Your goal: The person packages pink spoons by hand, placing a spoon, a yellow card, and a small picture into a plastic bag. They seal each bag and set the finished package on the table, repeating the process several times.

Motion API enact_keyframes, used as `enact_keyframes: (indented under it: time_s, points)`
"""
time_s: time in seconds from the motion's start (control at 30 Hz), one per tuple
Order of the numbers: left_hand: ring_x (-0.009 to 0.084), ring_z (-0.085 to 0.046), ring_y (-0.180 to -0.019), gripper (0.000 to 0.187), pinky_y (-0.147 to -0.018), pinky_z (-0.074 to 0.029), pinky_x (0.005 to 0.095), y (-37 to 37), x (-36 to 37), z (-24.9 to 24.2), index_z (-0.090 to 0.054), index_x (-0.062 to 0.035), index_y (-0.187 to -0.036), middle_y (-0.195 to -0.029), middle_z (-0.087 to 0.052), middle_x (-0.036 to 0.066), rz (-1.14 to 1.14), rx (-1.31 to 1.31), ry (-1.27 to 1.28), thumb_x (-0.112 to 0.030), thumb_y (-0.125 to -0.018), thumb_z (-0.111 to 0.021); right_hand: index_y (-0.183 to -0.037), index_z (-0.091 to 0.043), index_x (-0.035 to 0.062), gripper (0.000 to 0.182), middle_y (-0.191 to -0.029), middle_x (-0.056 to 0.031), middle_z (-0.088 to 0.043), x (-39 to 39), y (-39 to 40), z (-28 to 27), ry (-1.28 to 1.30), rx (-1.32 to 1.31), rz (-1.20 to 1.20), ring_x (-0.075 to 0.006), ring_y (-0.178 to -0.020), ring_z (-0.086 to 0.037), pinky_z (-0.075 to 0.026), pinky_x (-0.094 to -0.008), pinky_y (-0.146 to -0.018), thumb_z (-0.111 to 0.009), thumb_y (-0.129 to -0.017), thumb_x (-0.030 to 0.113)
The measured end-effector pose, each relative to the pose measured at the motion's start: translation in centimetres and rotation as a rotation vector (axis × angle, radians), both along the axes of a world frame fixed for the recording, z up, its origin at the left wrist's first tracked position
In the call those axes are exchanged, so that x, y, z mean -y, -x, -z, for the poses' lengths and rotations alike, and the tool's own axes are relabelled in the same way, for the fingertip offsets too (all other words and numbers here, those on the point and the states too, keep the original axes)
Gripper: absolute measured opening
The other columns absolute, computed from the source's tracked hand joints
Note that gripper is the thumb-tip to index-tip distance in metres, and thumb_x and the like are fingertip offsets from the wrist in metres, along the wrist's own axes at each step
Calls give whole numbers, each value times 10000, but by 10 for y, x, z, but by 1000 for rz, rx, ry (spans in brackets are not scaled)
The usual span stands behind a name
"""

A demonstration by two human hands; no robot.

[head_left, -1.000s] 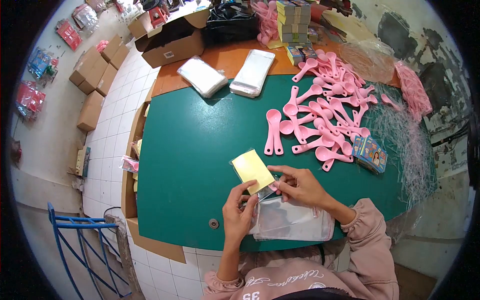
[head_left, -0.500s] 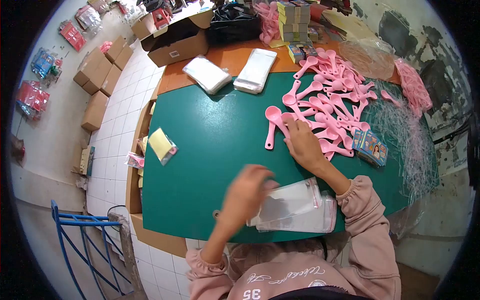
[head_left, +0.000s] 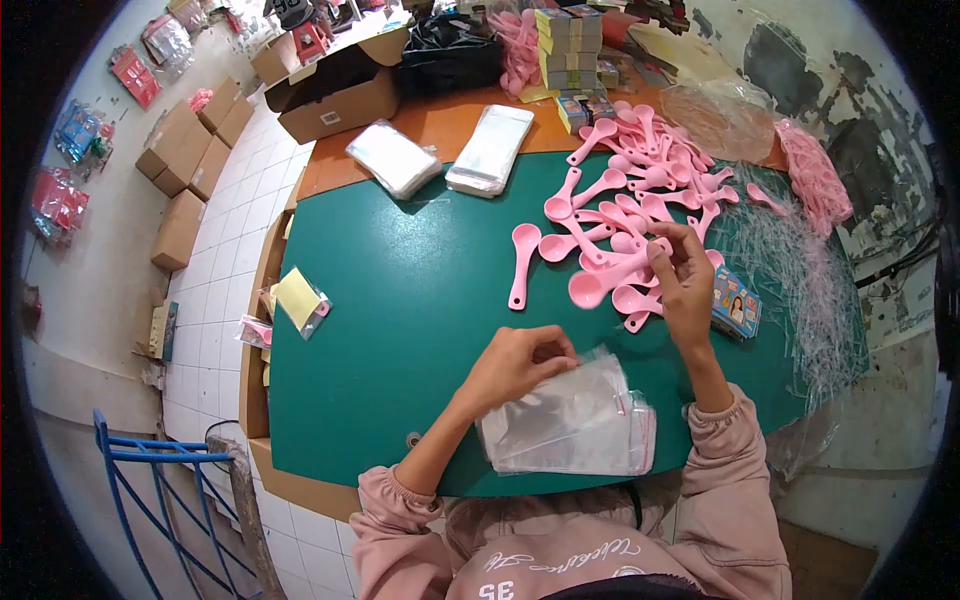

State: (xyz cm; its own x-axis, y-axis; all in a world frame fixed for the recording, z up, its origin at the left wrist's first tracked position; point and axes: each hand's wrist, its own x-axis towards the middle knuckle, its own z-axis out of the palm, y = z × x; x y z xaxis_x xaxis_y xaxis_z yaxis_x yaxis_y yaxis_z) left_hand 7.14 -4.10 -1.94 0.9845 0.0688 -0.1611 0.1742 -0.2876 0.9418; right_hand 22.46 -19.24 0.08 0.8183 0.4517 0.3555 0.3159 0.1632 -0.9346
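Note:
My right hand [head_left: 685, 285] pinches the handle of a pink measuring spoon [head_left: 592, 288], its bowl pointing left above the green tabletop. Behind it spreads a heap of similar pink spoons [head_left: 640, 180]. A single spoon [head_left: 522, 265] lies apart on the left of the heap. With fingers closed, my left hand [head_left: 525, 365] grips the upper edge of a clear plastic bag [head_left: 575, 400], over a stack of such bags [head_left: 640, 440] by the near table edge. Beside my right hand, printed cards [head_left: 735, 300] lie in a small pile.
Two stacks of clear bags [head_left: 490, 150] sit at the table's back. A filled bag with a yellow card [head_left: 300, 300] lies at the left edge. Bundled cards [head_left: 570, 50], an open carton [head_left: 340, 100] and plastic strips [head_left: 800, 260] surround the green table [head_left: 380, 370].
My right hand has lifted a spoon out of the heap and moved right. My left hand has moved slightly right and raised the top bag's edge.

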Motion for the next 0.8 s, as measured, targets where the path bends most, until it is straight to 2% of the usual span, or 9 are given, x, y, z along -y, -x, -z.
enact_keyframes:
  time_s: [0.13,0.3,0.37,0.43,0.5,0.53,0.63,0.7,0.8]
  points:
    - [110,-613,-761,152,-692,-490,248,-1,-9,8,-626,4,-893,-878,-656,61,26,248,-71,-131,-825,-615,-993,-550,14,142,-772,14,-530,5,2,5,60,-3,-23,-24,-616,-459,-373,-158,-523,-544,-862,69]
    - [122,-620,-829,139,-702,-490,246,-2,-14,8,-614,14,-886,-923,-650,77,-68,74,54,-114,-839,-587,-913,-576,11,91,-722,31,-506,4,8,3,127,38,-19,-17,-584,-444,-357,-167,-494,-554,-828,35]
    - [128,-628,-837,127,-688,-496,246,-2,-15,10,-595,21,-872,-930,-651,92,-90,12,85,-101,-836,-582,-874,-582,11,79,-672,28,-498,4,10,3,280,202,-101,-19,-547,-441,-358,-184,-472,-567,-798,28]
    - [151,-625,-854,101,-695,-497,249,-2,-16,17,-506,5,-917,-936,-645,134,-95,137,320,-77,-865,-537,-861,-582,10,77,-654,23,-495,3,12,1,361,282,-104,-23,-537,-444,-361,-190,-469,-573,-787,29]
    - [163,-624,-857,106,-692,-498,250,-2,-17,13,-463,-9,-937,-930,-642,154,-103,103,461,-68,-874,-524,-835,-577,12,69,-642,7,-502,3,13,-3,458,343,-117,-29,-536,-462,-370,-198,-471,-588,-775,42]
    - [174,-622,-861,124,-690,-499,250,-2,-18,11,-420,-22,-956,-923,-639,173,-112,69,601,-59,-882,-512,-835,-577,12,69,-642,7,-502,4,12,-3,457,341,-117,-29,-536,-462,-370,-198,-471,-588,-775,42]
    - [176,-620,-858,158,-689,-502,253,-3,-20,17,-388,-27,-974,-935,-632,200,-127,29,604,-61,-886,-514,-844,-568,8,63,-663,13,-511,5,9,0,375,287,4,-26,-555,-476,-375,-191,-476,-587,-795,44]
    - [169,-619,-869,197,-683,-492,245,-3,-19,16,-387,-30,-1004,-942,-635,191,-152,18,581,-65,-878,-533,-880,-560,5,72,-702,13,-524,3,7,5,69,101,64,-25,-589,-487,-380,-175,-495,-579,-821,42]
    - [155,-617,-862,256,-692,-489,247,-3,-18,14,-397,-17,-1067,-946,-638,170,-187,12,538,-69,-870,-552,-913,-551,-1,89,-728,12,-524,4,10,6,57,42,-1,-29,-620,-493,-399,-165,-523,-572,-836,39]
